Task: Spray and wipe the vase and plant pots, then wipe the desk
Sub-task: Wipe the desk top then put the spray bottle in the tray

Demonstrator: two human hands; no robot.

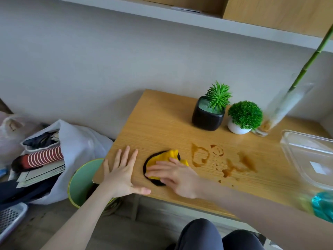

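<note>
The soft, limp yellow cloth (pixel 163 164) lies left of the brown spill (pixel 221 159) on the surface (pixel 162 123), pressed under flat right hand (pixel 173 175) fingers; left hand (pixel 122 173) splayed flat, holding nothing; best handled by palm pressure.

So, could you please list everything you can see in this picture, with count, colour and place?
desk: one, light wood, against the wall
cloth: one, yellow with black edge, on desk near front left
wet marks: several, brownish, desk middle
black pot: one, spiky green plant, desk back
white pot: one, round green plant, right of black pot
vase: one, clear glass, green stalk, right of white pot
clear container: one, desk right
spray bottle: one, blue, blurred, front right
bin: one, green, floor left of desk
bags: white, floor left
left hand: flat on desk
right hand: pressing cloth
</note>
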